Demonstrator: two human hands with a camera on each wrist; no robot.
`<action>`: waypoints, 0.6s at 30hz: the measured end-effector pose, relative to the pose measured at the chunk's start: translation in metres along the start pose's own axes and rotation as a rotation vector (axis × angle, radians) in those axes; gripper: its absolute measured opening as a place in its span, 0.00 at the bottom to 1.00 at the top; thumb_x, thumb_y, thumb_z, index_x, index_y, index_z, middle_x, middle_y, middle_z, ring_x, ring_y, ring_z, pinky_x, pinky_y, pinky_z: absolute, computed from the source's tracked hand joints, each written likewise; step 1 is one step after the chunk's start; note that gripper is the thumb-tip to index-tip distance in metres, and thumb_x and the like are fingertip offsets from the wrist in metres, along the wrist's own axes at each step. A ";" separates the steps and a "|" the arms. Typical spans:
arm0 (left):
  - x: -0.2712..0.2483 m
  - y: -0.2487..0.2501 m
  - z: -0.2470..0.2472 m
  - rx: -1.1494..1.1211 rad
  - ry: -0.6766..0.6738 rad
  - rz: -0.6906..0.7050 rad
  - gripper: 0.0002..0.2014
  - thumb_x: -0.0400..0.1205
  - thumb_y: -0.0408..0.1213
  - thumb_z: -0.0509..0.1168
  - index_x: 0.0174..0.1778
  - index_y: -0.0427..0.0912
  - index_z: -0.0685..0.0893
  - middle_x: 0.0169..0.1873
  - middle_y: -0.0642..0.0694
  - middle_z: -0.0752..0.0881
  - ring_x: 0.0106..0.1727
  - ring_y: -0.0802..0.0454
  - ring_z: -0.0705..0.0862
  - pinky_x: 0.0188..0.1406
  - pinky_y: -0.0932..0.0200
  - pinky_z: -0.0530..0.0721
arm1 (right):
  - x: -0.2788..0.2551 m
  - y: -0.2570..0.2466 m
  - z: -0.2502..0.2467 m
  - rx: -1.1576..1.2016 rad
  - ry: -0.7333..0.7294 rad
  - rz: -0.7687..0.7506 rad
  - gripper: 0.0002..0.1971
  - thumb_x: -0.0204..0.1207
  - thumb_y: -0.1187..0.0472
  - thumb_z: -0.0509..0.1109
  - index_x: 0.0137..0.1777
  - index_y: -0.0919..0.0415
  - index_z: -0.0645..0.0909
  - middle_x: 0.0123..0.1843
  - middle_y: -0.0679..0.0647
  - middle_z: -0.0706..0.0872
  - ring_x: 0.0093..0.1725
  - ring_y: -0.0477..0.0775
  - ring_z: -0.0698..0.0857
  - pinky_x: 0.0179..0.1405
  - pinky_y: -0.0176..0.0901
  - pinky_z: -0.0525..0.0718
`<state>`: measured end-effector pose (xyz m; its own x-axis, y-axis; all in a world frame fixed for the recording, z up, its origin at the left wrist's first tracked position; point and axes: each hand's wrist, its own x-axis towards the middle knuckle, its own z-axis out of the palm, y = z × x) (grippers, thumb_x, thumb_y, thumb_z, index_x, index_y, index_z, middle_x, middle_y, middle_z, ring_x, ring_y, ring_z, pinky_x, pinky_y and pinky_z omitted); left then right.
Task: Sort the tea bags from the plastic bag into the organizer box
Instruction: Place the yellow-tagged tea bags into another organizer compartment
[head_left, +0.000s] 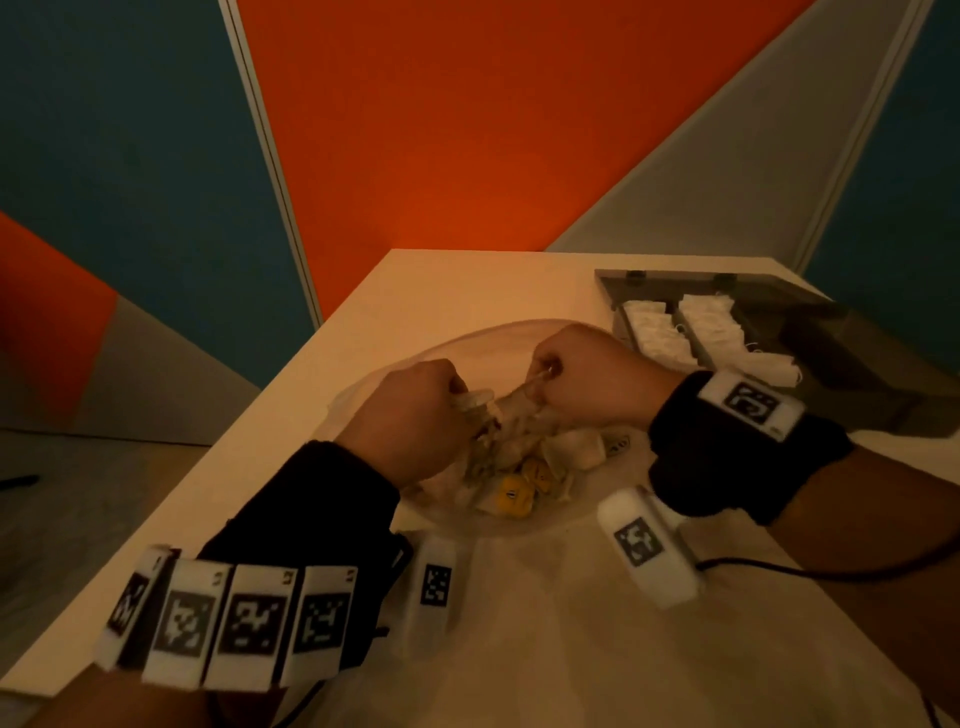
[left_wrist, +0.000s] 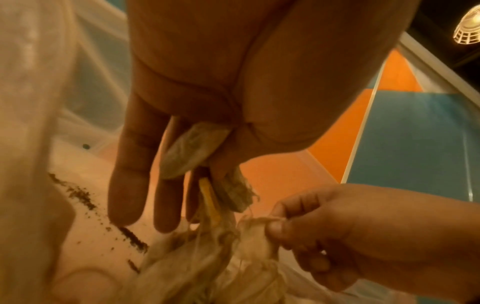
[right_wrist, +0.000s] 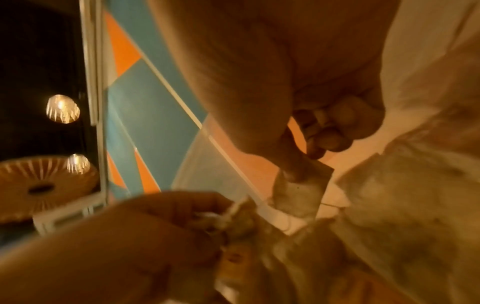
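A clear plastic bag (head_left: 467, 345) lies open on the table, holding a tangled clump of tea bags (head_left: 511, 439) with yellow tags (head_left: 514, 496). My left hand (head_left: 457, 395) is inside the bag and grips a few tea bags (left_wrist: 192, 150) between thumb and fingers. Close to its right, my right hand (head_left: 543, 374) pinches one tea bag (right_wrist: 298, 191) by its top edge and holds it apart from the clump. Strings run between the held bags. The dark organizer box (head_left: 810, 332) stands at the far right with white tea bags (head_left: 654, 332) in two of its compartments.
The pale table (head_left: 415, 286) ends close on the left and far sides. Loose tea crumbs (left_wrist: 83, 195) lie inside the plastic bag. A black cable (head_left: 779, 569) runs across the table at the right. Coloured wall panels stand behind.
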<state>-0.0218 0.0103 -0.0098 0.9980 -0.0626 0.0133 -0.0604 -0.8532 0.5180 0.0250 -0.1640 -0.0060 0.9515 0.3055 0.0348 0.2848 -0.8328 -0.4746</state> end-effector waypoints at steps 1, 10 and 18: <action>0.001 -0.002 0.000 -0.005 -0.016 -0.029 0.11 0.82 0.36 0.63 0.59 0.41 0.81 0.55 0.41 0.85 0.52 0.42 0.85 0.51 0.47 0.85 | -0.002 -0.001 -0.004 0.074 -0.005 0.019 0.07 0.77 0.64 0.71 0.44 0.65 0.89 0.39 0.52 0.88 0.41 0.52 0.85 0.39 0.44 0.82; -0.005 -0.004 0.001 -0.306 -0.074 -0.145 0.11 0.81 0.30 0.53 0.48 0.37 0.82 0.43 0.36 0.88 0.43 0.36 0.89 0.33 0.33 0.89 | -0.024 0.000 -0.043 0.657 -0.178 0.231 0.08 0.83 0.65 0.66 0.42 0.63 0.83 0.29 0.56 0.81 0.25 0.49 0.77 0.21 0.40 0.68; -0.016 0.005 -0.005 -0.669 -0.129 -0.031 0.21 0.89 0.42 0.55 0.49 0.29 0.86 0.47 0.31 0.86 0.51 0.32 0.85 0.45 0.46 0.84 | -0.025 0.009 -0.024 0.012 -0.045 0.088 0.06 0.80 0.62 0.70 0.44 0.58 0.88 0.46 0.50 0.87 0.39 0.45 0.83 0.29 0.32 0.73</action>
<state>-0.0376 0.0099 -0.0034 0.9861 -0.1395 -0.0907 0.0358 -0.3542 0.9345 0.0061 -0.1900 0.0099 0.9666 0.2519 -0.0471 0.1985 -0.8521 -0.4842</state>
